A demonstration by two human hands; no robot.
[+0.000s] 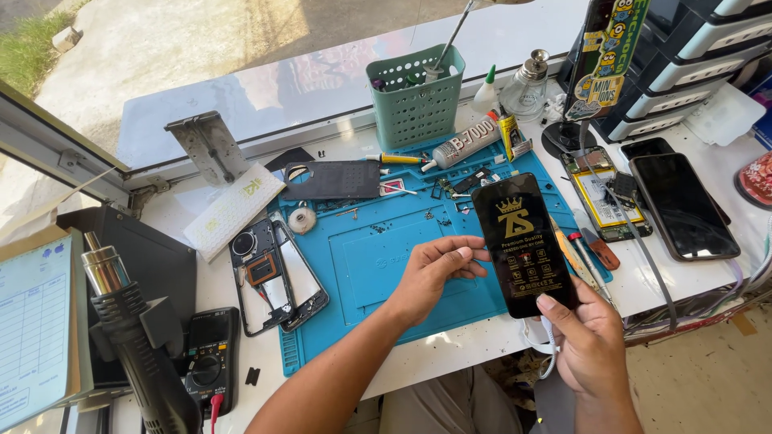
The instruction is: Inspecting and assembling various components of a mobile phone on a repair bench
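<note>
A black phone screen [523, 245] with gold print was held above the front right part of the blue work mat [378, 265]. It was gripped at its lower end by the right hand [587, 345], whose thumb lay across the glass and whose fingers were closed behind it. Its left edge was touched by the fingertips of the left hand [438, 269], whose fingers were loosely curled rather than clamped.

Several risks could be judged from this. The screen was held only by one end, so it could be dropped onto the mat or the floor if the grip slipped, and thin glass could be cracked by such a fall. Small loose parts were scattered over the mat, and the glass could be scratched if it were laid on them. A heat gun [133, 337] stood at the left edge of the bench, and a sleeve or arm could be caught on it.

Counted from largest to smallest: one white bench [708, 161]; one mat; one heat gun; one green basket [416, 96]; two dark phones [679, 201] lying at the right, though a third may have been hidden under them; one opened phone with a yellow-labelled battery [599, 197]; one stripped phone frame [277, 273]; one meter [209, 358]; one glue tube [462, 145]; two hands.
</note>
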